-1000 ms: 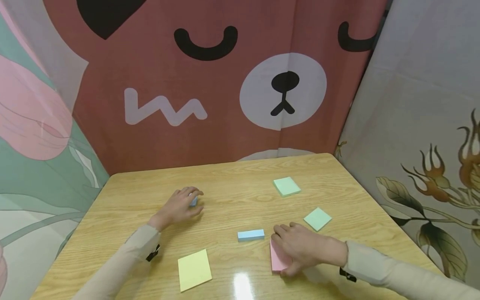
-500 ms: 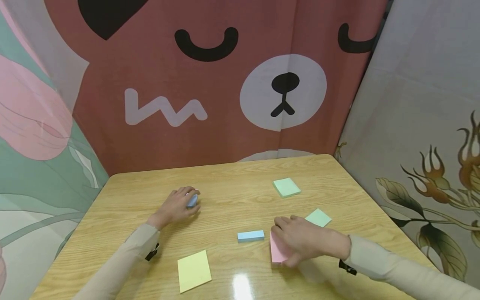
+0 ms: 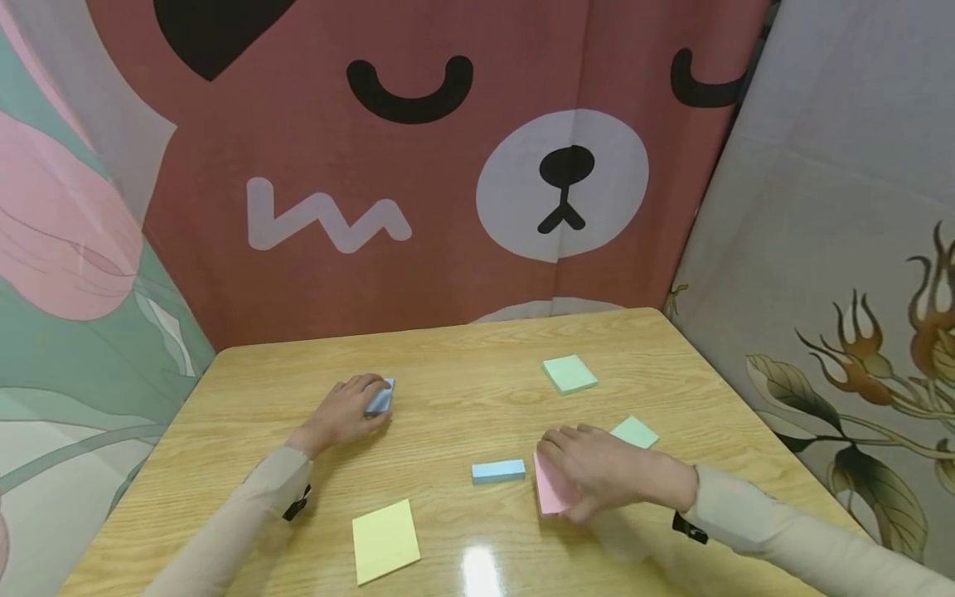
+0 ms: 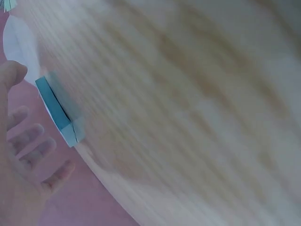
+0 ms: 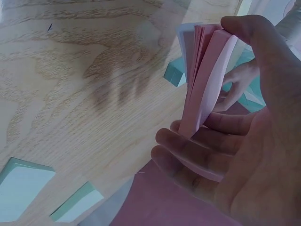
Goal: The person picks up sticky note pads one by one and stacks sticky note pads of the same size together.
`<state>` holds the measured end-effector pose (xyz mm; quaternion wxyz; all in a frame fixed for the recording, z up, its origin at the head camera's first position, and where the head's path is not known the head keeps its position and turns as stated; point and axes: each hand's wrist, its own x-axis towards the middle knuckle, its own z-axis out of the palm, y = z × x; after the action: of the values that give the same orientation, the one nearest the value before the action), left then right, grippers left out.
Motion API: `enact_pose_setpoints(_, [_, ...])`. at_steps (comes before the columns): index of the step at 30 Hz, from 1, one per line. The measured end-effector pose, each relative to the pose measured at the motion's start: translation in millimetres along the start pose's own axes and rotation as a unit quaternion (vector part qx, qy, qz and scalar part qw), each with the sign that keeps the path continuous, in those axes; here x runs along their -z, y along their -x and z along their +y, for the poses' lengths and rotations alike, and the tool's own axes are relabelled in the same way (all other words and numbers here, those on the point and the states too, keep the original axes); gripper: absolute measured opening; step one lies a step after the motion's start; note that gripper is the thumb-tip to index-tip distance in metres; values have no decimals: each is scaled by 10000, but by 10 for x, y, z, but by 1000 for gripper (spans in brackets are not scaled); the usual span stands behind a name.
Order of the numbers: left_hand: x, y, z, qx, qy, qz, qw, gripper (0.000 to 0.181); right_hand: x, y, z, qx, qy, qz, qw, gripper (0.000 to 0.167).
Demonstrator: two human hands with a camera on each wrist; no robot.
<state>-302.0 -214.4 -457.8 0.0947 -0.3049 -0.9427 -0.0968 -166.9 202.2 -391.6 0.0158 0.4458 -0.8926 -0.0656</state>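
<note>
My left hand reaches over a small blue sticky-note pad at the left of the table. Thumb and fingers are spread; in the left wrist view a gap shows between them and that blue pad. At the right, my right hand grips a pink sticky-note pad, thumb at its near end and fingers at its far end. The right wrist view shows this pink pad on edge, its sheets slightly fanned. Part of it is hidden behind the fingers.
A narrow blue pad lies between the hands. The yellow pad is at front left. Two green pads lie at the right, one farther back, the other partly behind my right hand. Curtains border the wooden table.
The right hand has moved the pink pad slightly away from me, covering more of the nearer green pad. The left hand has drawn back a little leftward, uncovering more of the blue pad.
</note>
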Motion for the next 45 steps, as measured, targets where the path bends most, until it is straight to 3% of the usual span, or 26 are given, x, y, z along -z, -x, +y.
enact_pose_setpoints(11, [45, -6, -30, 232, 91, -558, 9981, 61, -33, -46, 57, -184, -352, -109, 9992, 83])
enact_pose_setpoints(25, [35, -17, -57, 386, 101, -882, 9953, 61, -80, -85, 102, -139, -765, -36, 9970, 84])
enact_pose_setpoints(34, [47, -81, -66, 421, 72, -940, 9947, 64, -102, -119, 148, 245, -910, 223, 9953, 75])
enact_pose_setpoints(39, [49, -104, -83, 394, 43, -899, 9952, 63, -97, -131, 179, 265, -1079, 313, 9933, 61])
enact_pose_setpoints(45, [25, -119, -97, 413, -3, -779, 9961, 62, -113, -158, 226, 311, -1083, 369, 9930, 58])
